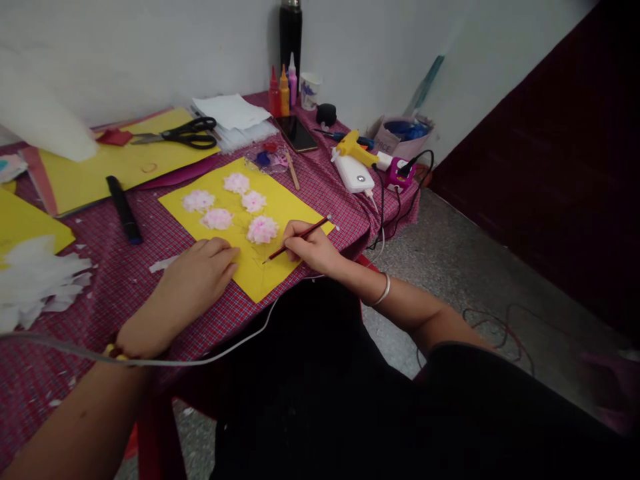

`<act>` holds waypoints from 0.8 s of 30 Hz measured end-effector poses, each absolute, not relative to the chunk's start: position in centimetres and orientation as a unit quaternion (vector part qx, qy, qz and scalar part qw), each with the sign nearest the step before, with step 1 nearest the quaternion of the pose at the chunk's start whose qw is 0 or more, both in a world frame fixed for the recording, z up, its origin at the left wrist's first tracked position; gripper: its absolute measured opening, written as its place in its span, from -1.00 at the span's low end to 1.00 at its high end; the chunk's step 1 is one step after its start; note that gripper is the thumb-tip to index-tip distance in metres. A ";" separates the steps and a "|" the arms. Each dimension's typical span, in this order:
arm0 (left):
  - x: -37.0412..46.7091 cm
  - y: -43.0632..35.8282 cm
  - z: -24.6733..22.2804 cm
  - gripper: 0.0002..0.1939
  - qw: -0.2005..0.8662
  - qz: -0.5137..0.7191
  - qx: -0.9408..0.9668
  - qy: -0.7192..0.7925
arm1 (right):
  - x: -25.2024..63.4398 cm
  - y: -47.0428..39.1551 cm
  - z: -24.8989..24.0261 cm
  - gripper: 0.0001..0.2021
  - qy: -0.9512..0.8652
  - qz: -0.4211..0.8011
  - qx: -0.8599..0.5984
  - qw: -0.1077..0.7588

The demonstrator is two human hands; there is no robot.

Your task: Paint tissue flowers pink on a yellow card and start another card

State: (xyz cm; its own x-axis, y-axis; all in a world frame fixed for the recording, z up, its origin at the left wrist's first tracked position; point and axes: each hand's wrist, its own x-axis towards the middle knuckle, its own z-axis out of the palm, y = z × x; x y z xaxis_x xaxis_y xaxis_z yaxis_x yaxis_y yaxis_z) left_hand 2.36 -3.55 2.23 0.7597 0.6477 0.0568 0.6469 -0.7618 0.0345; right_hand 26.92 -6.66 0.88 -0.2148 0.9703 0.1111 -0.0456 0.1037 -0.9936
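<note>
My right hand (311, 248) is closed around a dark red pencil (313, 227), whose tip rests on a sheet of yellow paper (290, 190) near its front corner. Thin pencil lines run across the sheet around the tip. Several pale pink paper flowers (263, 229) lie on the sheet, one just left of the pencil. My left hand (203, 269) lies flat on the sheet's left front edge, fingers stretched out and holding nothing. By its wrist is a scrap of white paper (163, 265).
Black scissors (190, 133) lie on more yellow paper (90, 172), with a black marker (124, 210) nearby. White paper strips (37, 283) pile up at left. A yellow glue gun (356, 148), white power bank (354, 175) and phone (296, 133) lie at right. A pale cable (150, 362) crosses my left wrist.
</note>
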 end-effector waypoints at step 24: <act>2.4 -3.7 2.4 -0.65 0.008 0.032 0.934 0.355 | 26.7 -6.9 0.3 -0.92 -0.624 0.473 -0.404 0.473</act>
State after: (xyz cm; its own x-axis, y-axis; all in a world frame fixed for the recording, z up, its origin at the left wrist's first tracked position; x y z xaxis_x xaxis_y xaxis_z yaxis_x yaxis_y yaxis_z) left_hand 2.41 -3.73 2.37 0.7453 0.6645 0.0547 0.6635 -0.7472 0.0377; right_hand 26.69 -6.86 0.29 -0.2258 0.9519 0.2069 0.0568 0.2249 -0.9727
